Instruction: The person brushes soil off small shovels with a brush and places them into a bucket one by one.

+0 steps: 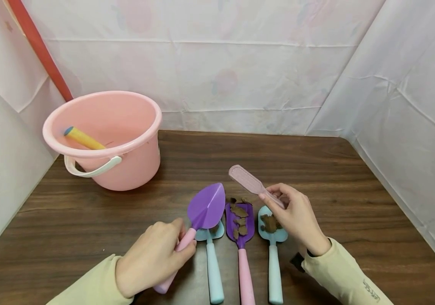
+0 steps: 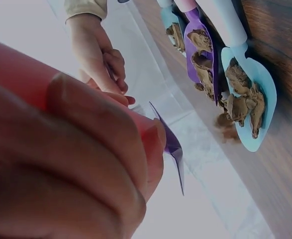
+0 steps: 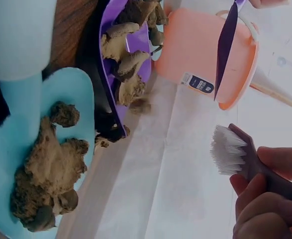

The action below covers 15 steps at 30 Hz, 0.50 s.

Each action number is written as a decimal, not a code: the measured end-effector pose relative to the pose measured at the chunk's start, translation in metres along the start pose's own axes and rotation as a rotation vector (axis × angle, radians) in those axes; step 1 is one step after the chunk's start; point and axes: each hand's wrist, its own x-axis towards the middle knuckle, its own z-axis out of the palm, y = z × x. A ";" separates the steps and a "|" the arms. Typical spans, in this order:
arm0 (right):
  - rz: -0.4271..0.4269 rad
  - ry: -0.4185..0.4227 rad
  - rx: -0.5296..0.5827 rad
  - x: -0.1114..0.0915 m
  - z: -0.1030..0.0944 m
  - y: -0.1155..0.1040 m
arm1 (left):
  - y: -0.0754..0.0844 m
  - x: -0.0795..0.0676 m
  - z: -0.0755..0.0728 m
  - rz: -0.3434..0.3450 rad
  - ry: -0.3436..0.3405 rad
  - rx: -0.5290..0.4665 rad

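My left hand (image 1: 156, 254) grips the pink handle of a purple pointed trowel (image 1: 207, 206), blade raised and overlapping a light-blue shovel in the head view. A small mauve brush (image 1: 249, 180) is pinched in my right hand (image 1: 297, 212); its white bristles (image 3: 228, 149) show in the right wrist view. Below the hands, three toy shovels lie side by side, each bearing brown clay-like pieces: a light-blue one (image 1: 213, 271) on the left, a purple one with a pink handle (image 1: 246, 275) in the middle, another light-blue one (image 1: 274, 275) on the right.
A pink bucket (image 1: 137, 165) with a white handle (image 1: 95, 169) stands at the back left, a yellow stick with a blue end (image 1: 85, 138) inside it. A red pole (image 1: 40, 48) leans behind. Pale sheets surround the dark wooden table (image 1: 297, 165). Brown crumbs lie beyond the purple shovel.
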 end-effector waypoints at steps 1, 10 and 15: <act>0.002 0.001 0.001 0.000 0.000 -0.001 | 0.000 0.000 0.000 -0.002 -0.002 -0.002; -0.104 -0.093 0.128 -0.012 0.004 -0.018 | -0.001 0.001 0.001 -0.006 0.000 -0.004; -0.218 -0.183 0.179 -0.020 0.011 -0.029 | 0.000 0.002 0.001 0.003 0.007 0.004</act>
